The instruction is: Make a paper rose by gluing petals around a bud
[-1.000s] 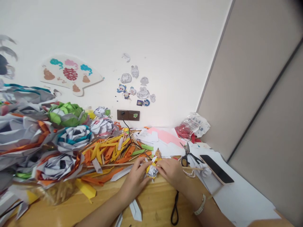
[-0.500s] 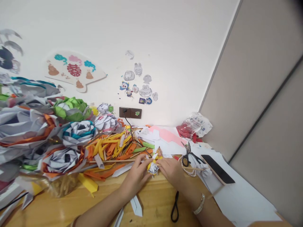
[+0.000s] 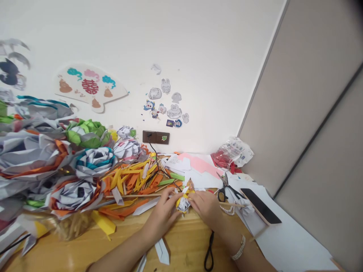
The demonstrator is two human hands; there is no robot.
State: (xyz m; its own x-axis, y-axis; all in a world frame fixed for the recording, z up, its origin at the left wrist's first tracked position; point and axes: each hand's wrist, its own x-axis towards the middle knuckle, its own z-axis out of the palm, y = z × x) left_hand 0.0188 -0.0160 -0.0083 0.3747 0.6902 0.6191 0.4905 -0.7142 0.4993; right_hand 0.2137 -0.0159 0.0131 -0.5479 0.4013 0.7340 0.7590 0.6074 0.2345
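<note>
Between my two hands is a small folded paper flower (image 3: pixel 183 204), white in the middle with yellow outer strips. My left hand (image 3: pixel 163 211) grips its left side, thumb and fingers bent against it. From the right, my right hand (image 3: pixel 206 207) closes its fingers on the flower's edge. Thin wooden sticks (image 3: pixel 141 195) lie to the left of the flower, and another stick shows right of my right hand. Part of the flower is covered by my fingertips.
Large paper flowers (image 3: pixel 75 196) crowd the left. Orange and yellow paper strips (image 3: pixel 133 175) lie behind my left hand. Scissors (image 3: pixel 225 187), a phone (image 3: pixel 261 206) and white paper (image 3: pixel 295 241) are on the right. A black cord loop (image 3: pixel 209 253) lies in front.
The camera view has shifted very slightly. Both hands stay on the paper flower in nearly the same place, with only small finger movements.
</note>
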